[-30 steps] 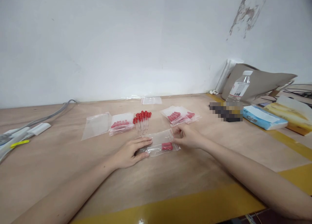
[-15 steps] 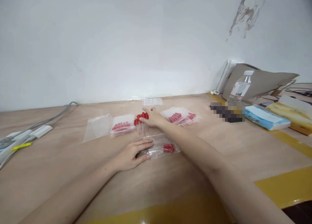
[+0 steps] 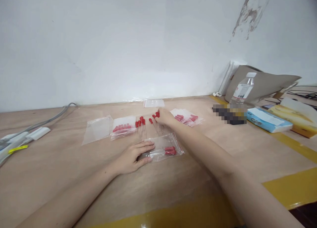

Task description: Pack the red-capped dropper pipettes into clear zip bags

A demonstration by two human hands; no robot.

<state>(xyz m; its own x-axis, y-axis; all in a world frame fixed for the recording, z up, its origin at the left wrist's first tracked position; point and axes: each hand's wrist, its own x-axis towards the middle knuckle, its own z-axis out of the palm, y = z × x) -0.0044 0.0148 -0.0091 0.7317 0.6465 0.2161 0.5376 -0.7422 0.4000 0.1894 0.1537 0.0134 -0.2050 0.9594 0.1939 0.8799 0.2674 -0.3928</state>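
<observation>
My left hand [image 3: 136, 157] lies flat with fingers spread, over the left end of a clear zip bag [image 3: 159, 142]. Inside that bag, near its zip end, are droppers with red bulbs [image 3: 170, 150]. Farther back, my right hand [image 3: 163, 117] has its fingers curled in at several loose red-bulbed droppers [image 3: 154, 117] with thin clear stems. Its fingertips are partly hidden behind the hand. Just left of these, more loose droppers [image 3: 140, 121] lie side by side, bulbs toward the wall.
Stacked bags of red-bulbed droppers [image 3: 123, 126] lie left, and another pile of filled bags [image 3: 189, 117] right. Flat bags [image 3: 97, 129] are at far left and by the wall. A water bottle [image 3: 242, 91], tissue pack [image 3: 268, 119] and grey bag [image 3: 267, 81] stand right; a cable [image 3: 58, 114] runs left.
My right hand has shifted right with part of the dropper group, which is now split in two with a gap between. My left hand stays on the bag.
</observation>
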